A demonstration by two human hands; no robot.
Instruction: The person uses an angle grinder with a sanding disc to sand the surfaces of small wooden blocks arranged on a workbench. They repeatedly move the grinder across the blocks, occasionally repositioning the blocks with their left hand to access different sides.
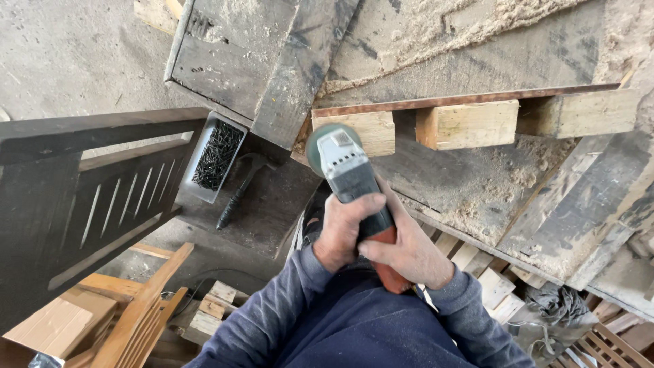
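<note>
Both my hands hold an angle grinder with a grey head, a black body and an orange-red rear. My left hand wraps around the black middle of the body. Just behind it, my right hand grips the orange rear end. The round disc end of the grinder points away from me, close to a pale wooden block under a dark, dusty pallet board. Blue sleeves cover both my arms.
A metal tray of dark nails and a black hammer lie to the left on a dark surface. A dark slatted wooden panel stands further left. Pale wood pieces sit at lower left, and a grey cloth at lower right. Sawdust covers the boards.
</note>
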